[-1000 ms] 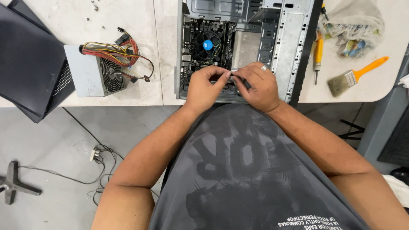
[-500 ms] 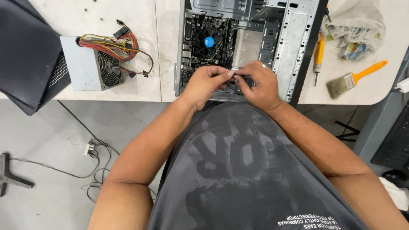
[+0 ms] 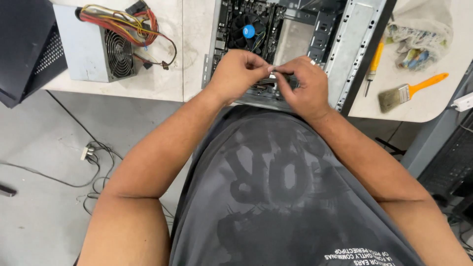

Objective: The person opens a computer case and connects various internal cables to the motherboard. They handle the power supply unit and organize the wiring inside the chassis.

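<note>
While the open computer case [image 3: 315, 44] lies on the white table [image 3: 187, 49], the left hand [image 3: 236, 69] and right hand [image 3: 303, 86] meet over its near edge, fingertips pinched narrow on a small dark cable connector [image 3: 281, 75], with the power supply [image 3: 96, 47] well left of the case.

Small dark part, held over the open computer case

My fingers [image 3: 276, 74] of both hands pinch a small dark part [image 3: 282, 75], thin and mostly hidden, just above the near edge of the open grey computer case [image 3: 345, 44].
</note>
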